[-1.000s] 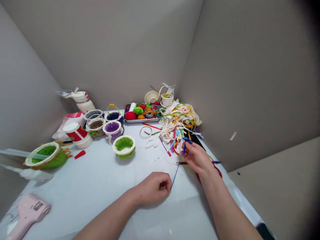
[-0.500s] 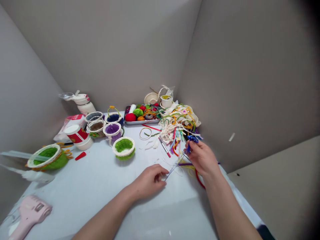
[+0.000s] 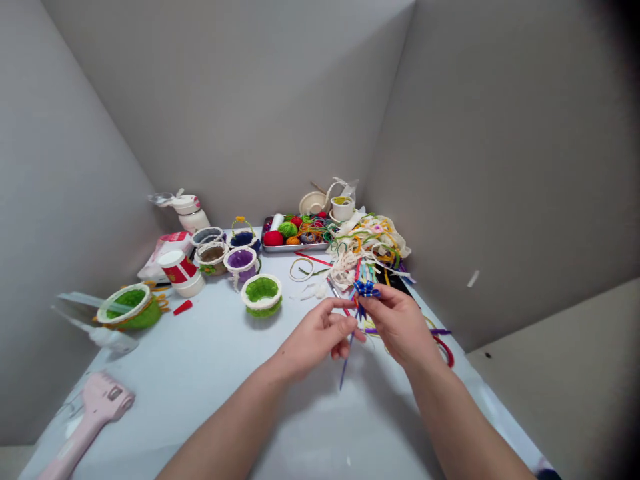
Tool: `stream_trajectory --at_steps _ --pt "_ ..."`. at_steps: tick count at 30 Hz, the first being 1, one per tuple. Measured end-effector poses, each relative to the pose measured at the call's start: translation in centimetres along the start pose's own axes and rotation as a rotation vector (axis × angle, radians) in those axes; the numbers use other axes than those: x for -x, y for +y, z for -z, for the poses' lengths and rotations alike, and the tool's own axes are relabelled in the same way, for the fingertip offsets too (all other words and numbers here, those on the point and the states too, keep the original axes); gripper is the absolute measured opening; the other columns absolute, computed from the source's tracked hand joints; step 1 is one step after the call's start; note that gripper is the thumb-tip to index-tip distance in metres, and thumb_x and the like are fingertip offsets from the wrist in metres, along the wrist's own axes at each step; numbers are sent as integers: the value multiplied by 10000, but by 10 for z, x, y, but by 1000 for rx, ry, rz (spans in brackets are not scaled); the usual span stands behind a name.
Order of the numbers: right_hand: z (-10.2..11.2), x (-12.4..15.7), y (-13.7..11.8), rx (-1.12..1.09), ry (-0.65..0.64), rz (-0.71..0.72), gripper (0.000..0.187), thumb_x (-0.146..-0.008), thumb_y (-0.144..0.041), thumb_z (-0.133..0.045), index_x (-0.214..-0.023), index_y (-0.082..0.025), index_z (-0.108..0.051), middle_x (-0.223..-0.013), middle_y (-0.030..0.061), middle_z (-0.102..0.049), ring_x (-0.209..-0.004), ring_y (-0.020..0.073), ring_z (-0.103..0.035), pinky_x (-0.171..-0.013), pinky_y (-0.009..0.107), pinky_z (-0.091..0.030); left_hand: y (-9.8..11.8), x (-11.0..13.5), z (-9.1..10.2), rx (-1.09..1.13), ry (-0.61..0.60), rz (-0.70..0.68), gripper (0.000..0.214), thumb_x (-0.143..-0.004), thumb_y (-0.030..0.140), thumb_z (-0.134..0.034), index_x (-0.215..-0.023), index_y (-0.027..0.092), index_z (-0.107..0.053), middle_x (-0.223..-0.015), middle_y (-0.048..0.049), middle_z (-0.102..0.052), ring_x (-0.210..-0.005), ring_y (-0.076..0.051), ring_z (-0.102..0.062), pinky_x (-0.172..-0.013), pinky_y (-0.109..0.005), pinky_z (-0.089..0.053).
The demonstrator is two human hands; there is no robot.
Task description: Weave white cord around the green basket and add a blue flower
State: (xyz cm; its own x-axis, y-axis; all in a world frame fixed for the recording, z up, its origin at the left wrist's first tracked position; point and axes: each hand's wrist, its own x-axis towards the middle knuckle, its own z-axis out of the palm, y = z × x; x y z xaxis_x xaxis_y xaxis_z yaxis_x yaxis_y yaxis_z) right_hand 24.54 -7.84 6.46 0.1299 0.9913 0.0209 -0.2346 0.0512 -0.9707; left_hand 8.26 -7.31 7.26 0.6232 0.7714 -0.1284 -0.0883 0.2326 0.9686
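A shiny blue ribbon bow [image 3: 366,289] is pinched between the thumb and fingers of my right hand [image 3: 400,327], above the table. A thin bluish ribbon tail [image 3: 344,373] hangs from below it. My left hand [image 3: 320,337] is just left of the bow, its thumb and fingers closed on the tail and its index finger reaching to the bow. Under my right hand lie a purple stick [image 3: 440,331] and a red cord [image 3: 447,353], both partly hidden. A small green basket with a white rim [image 3: 262,307] stands left of my hands.
Several small baskets stand at the back left, near a paper cup [image 3: 179,268] and a white bottle [image 3: 193,215]. A metal tray [image 3: 295,248] holds yarn balls. Tangled yarn [image 3: 373,240] is heaped at the back right. A pink glue gun [image 3: 103,403] lies front left.
My left hand has moved up and right, close to the bow. My right hand has brought the bow slightly left and lower. The whole view has shifted, with table items appearing further right.
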Motion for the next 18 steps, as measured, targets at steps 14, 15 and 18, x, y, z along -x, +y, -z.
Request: stream_trajectory --at_steps 14,15,18 --pt "-4 -3 41 20 -272 -113 429 -695 -300 -789 -1102 -233 -674 -1067 65 -681 -1005 202 -600 -851 310 -466 -51 -17 35 265 460 -111 363 -638 433 -786 -804 154 -622 -631 51 -485 -526 -50 -361 -498 -186 -272" --pt "-5 -3 44 24 -274 -123 407 -704 -299 -777 -1094 -235 -678 -1073 68 -682 -1008 205 -602 -837 306 -470 -53 -18 37 296 448 -98 373 -627 433 -795 -801 153 -622 -615 56 -476 -517 -48 -359 -495 -187 -268" --pt "-6 -5 51 53 -262 -149 321 -738 -316 -726 -1048 -237 -699 -1044 70 -688 -974 207 -608 -768 296 -477 -59 -20 40 373 409 -70 377 -614 419 -815 -783 149 -613 -542 79 -427 -468 -39 -323 -470 -189 -222"
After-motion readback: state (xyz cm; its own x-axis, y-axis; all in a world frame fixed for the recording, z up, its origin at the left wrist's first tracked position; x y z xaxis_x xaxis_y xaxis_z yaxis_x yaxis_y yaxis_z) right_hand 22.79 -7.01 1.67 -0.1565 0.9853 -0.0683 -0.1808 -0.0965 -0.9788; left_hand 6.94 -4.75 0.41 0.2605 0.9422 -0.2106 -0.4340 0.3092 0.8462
